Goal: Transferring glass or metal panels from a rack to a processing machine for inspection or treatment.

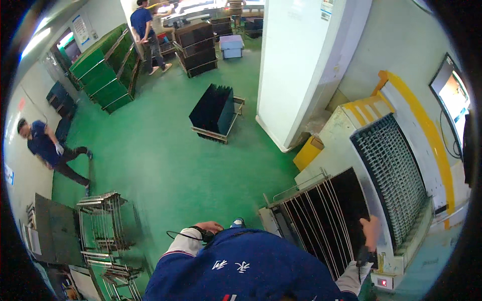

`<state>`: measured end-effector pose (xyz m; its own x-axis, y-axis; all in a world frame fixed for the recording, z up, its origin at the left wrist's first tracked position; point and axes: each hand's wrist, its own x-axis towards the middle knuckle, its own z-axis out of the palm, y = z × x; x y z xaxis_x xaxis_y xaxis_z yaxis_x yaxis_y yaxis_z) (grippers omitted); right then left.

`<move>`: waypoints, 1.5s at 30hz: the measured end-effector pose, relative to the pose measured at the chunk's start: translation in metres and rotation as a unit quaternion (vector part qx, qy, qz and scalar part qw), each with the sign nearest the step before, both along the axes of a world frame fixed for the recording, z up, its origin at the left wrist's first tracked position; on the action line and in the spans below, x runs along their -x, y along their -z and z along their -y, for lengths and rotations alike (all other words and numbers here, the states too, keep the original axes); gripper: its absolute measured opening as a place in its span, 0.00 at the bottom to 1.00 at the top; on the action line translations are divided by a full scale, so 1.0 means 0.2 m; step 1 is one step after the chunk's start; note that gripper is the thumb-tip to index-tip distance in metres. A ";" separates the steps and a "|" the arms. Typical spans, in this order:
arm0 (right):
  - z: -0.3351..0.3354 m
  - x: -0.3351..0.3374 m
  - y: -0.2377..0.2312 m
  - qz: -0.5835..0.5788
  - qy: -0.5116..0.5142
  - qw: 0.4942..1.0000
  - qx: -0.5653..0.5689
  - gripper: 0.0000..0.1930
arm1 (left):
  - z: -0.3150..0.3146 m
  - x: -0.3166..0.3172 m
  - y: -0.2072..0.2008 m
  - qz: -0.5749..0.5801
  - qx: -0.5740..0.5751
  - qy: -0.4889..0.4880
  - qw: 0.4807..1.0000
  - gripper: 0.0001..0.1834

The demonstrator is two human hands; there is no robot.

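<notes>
A white pillar (301, 65) stands beyond the black, metal-rodded rack (326, 220); a gridded panel (391, 175) stands just right of the rack. My hands are apart: right hand (370, 233) at the rack's right edge, left hand (210, 227) well left of it; I cannot tell either's grip.

Stacked crates (95, 75), metal racks (103, 199) and a green floor (150, 150) suggest a factory workshop.
</notes>
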<state>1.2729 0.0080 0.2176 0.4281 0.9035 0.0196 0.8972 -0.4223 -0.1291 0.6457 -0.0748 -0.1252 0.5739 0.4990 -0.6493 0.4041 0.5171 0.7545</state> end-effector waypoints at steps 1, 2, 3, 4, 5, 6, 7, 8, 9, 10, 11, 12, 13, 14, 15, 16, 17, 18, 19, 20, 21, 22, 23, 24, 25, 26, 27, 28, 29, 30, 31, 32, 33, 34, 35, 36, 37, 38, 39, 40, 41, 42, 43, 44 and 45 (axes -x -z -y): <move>0.03 0.07 -0.17 -0.021 0.026 0.999 -0.036 0.20 | -0.01 -0.01 0.00 0.006 0.008 -0.007 1.000 0.24; 0.07 0.11 -0.29 -0.038 0.059 0.995 -0.074 0.21 | -0.04 -0.03 -0.01 0.014 0.015 -0.008 1.000 0.23; 0.09 -0.22 -0.14 -0.011 -0.010 0.998 -0.059 0.20 | -0.06 -0.05 -0.01 0.023 0.023 -0.008 0.999 0.23; 0.10 -0.08 -0.36 -0.120 0.050 0.991 -0.020 0.20 | -0.09 -0.05 -0.03 -0.001 0.029 0.008 1.000 0.23; 0.15 -0.20 -0.36 -0.124 0.038 0.990 -0.056 0.19 | -0.11 -0.06 -0.02 -0.016 0.034 0.025 0.999 0.23; 0.20 -0.33 -0.36 -0.126 0.027 0.987 -0.092 0.19 | -0.14 -0.07 -0.02 -0.030 0.038 0.043 0.998 0.24; 0.24 -0.36 -0.40 -0.186 0.062 0.970 -0.145 0.19 | -0.15 -0.07 0.04 -0.012 0.062 0.034 0.997 0.23; 0.23 -0.37 -0.48 -0.250 0.084 0.944 -0.197 0.19 | -0.11 -0.02 0.20 0.004 0.084 0.010 0.996 0.23; 0.25 -0.30 -0.59 -0.226 0.120 0.944 -0.206 0.21 | -0.10 -0.01 0.28 0.017 0.111 0.000 0.994 0.22; 0.29 -0.19 -0.63 -0.275 0.178 0.883 -0.337 0.23 | -0.14 -0.05 0.24 0.009 0.071 0.020 0.997 0.22; 0.33 -0.20 -0.66 -0.324 0.156 0.855 -0.374 0.22 | -0.18 -0.07 0.16 0.000 0.031 0.045 0.999 0.22; 0.33 -0.18 -0.69 -0.369 0.219 0.805 -0.410 0.23 | -0.24 -0.12 0.05 -0.007 -0.009 0.073 0.997 0.21; 0.34 -0.17 -0.71 -0.414 0.268 0.747 -0.445 0.24 | -0.26 -0.13 0.01 -0.002 0.017 0.064 0.998 0.21; 0.32 -0.24 -0.65 -0.360 0.252 0.790 -0.428 0.25 | -0.24 -0.12 0.00 0.005 0.042 0.050 0.998 0.21; 0.31 -0.35 -0.58 -0.251 0.232 0.861 -0.376 0.25 | -0.24 -0.13 -0.01 0.009 0.067 0.040 0.997 0.21; 0.32 -0.44 -0.50 -0.143 0.223 0.909 -0.321 0.27 | -0.25 -0.15 -0.03 -0.017 0.053 0.034 0.998 0.21; 0.32 -0.51 -0.42 -0.081 0.214 0.930 -0.287 0.28 | -0.25 -0.18 -0.07 -0.043 0.038 0.028 0.998 0.21; 0.32 -0.60 -0.34 -0.060 0.184 0.945 -0.262 0.28 | -0.25 -0.19 -0.10 -0.068 0.020 0.018 0.997 0.21; 0.33 -0.68 -0.26 -0.038 0.153 0.958 -0.239 0.27 | -0.25 -0.18 -0.10 -0.045 0.069 -0.008 0.997 0.21; 0.31 -0.70 -0.21 -0.153 0.152 0.937 -0.275 0.25 | -0.24 -0.18 -0.10 -0.058 0.059 0.003 0.997 0.22; 0.27 -0.70 -0.15 -0.342 0.144 0.863 -0.343 0.22 | -0.23 -0.18 -0.11 -0.071 0.048 0.008 0.996 0.22; 0.21 -0.69 -0.13 -0.626 0.153 0.620 -0.447 0.20 | -0.23 -0.18 -0.12 -0.082 0.037 0.012 0.996 0.23; 0.17 -0.67 -0.09 -0.705 0.155 0.500 -0.479 0.18 | -0.23 -0.20 -0.18 -0.089 -0.008 0.036 0.995 0.24; 0.13 -0.63 -0.07 -0.754 0.164 0.409 -0.487 0.17 | -0.24 -0.28 -0.34 -0.127 -0.005 0.041 0.991 0.24; 0.13 -0.66 -0.02 -0.752 0.174 0.400 -0.495 0.13 | -0.26 -0.38 -0.53 -0.166 -0.004 0.047 0.985 0.23; 0.10 -0.68 0.05 -0.752 0.179 0.391 -0.499 0.10 | -0.27 -0.45 -0.65 -0.205 -0.004 0.046 0.978 0.23; 0.07 -0.70 0.10 -0.754 0.181 0.384 -0.501 0.07 | -0.25 -0.45 -0.65 -0.202 0.046 -0.005 0.978 0.22; 0.04 -0.73 0.16 -0.763 0.191 0.362 -0.500 0.06 | -0.23 -0.43 -0.60 -0.185 0.048 -0.008 0.982 0.21; 0.01 -0.77 0.21 -0.773 0.199 0.339 -0.497 0.05 | -0.22 -0.36 -0.42 -0.146 0.042 -0.010 0.988 0.21; -0.02 -0.79 0.23 -0.786 0.207 0.316 -0.489 0.04 | -0.17 -0.25 -0.18 -0.101 0.045 -0.023 0.994 0.21; -0.06 -0.76 0.21 -0.785 0.199 0.321 -0.491 0.05 | -0.13 -0.17 0.01 -0.064 0.041 -0.026 0.997 0.21; -0.07 -0.77 0.22 -0.786 0.194 0.323 -0.491 0.05 | -0.10 -0.11 0.13 -0.041 0.041 -0.025 0.998 0.21; -0.10 -0.79 0.22 -0.787 0.189 0.325 -0.489 0.05 | -0.09 -0.07 0.21 -0.025 0.042 -0.026 0.998 0.21; -0.11 -0.80 0.21 -0.786 0.185 0.329 -0.490 0.05 | -0.09 -0.08 0.21 -0.011 0.045 -0.021 0.999 0.21; -0.13 -0.80 0.20 -0.783 0.190 0.349 -0.479 0.07 | -0.10 -0.08 0.20 -0.029 0.066 -0.039 0.997 0.21; -0.15 -0.82 0.18 -0.779 0.195 0.368 -0.468 0.08 | -0.10 -0.08 0.19 -0.048 0.086 -0.059 0.993 0.21; -0.16 -0.83 0.16 -0.774 0.200 0.389 -0.458 0.10 | -0.11 -0.12 0.14 -0.066 0.108 -0.077 0.989 0.22; -0.17 -0.85 0.14 -0.788 0.195 0.410 -0.416 0.11 | -0.11 -0.13 0.10 -0.049 0.108 -0.086 0.989 0.22; -0.17 -0.89 0.12 -0.800 0.189 0.430 -0.373 0.13 | -0.11 -0.15 0.07 -0.033 0.109 -0.094 0.989 0.22; -0.18 -0.93 0.09 -0.812 0.180 0.448 -0.329 0.14 | -0.11 -0.15 0.06 -0.016 0.107 -0.104 0.989 0.22; -0.21 -0.96 0.09 -0.822 0.168 0.442 -0.317 0.17 | -0.11 -0.15 0.06 -0.026 0.094 -0.087 0.991 0.23; -0.23 -0.98 0.10 -0.822 0.166 0.423 -0.344 0.18 | -0.12 -0.15 0.06 -0.036 0.080 -0.069 0.994 0.23; -0.28 -0.95 0.07 -0.823 0.164 0.404 -0.365 0.18 | -0.11 -0.14 0.06 -0.048 0.068 -0.056 0.995 0.23; -0.31 -0.93 0.05 -0.820 0.163 0.386 -0.390 0.19 | -0.12 -0.16 0.04 -0.071 0.066 -0.054 0.994 0.23; -0.34 -0.91 0.06 -0.800 0.155 0.402 -0.417 0.19 | -0.12 -0.18 0.03 -0.095 0.065 -0.052 0.992 0.24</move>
<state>1.4553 0.0753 0.2062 0.5848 0.7668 -0.2645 -0.6966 0.3076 -0.6482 0.6813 -0.0515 -0.1313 0.3848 0.4545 -0.8033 0.4720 0.6510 0.5944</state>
